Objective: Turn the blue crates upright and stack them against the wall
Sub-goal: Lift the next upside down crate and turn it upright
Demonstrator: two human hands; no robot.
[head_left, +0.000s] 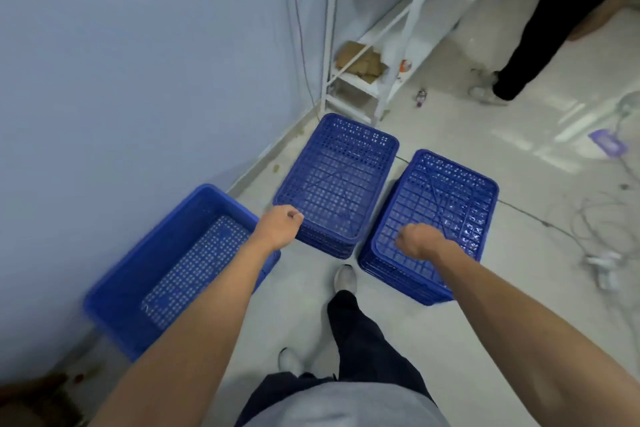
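Two stacks of blue perforated crates stand upside down on the floor: a middle stack (pixel 337 177) and a right stack (pixel 440 208). One blue crate (pixel 166 274) sits upright against the wall at the left, open side up. My left hand (pixel 278 225) hovers at the near left corner of the middle stack, fingers curled, holding nothing. My right hand (pixel 420 239) hangs over the near part of the right stack's top, fingers also curled with nothing in them. Whether either hand touches a crate I cannot tell.
The pale blue wall (pixel 138 80) runs along the left. A white metal shelf frame (pixel 374 55) with cardboard stands behind the crates. Another person's legs (pixel 540 45) are at the far right. Cables and a power strip (pixel 602 263) lie on the floor at right.
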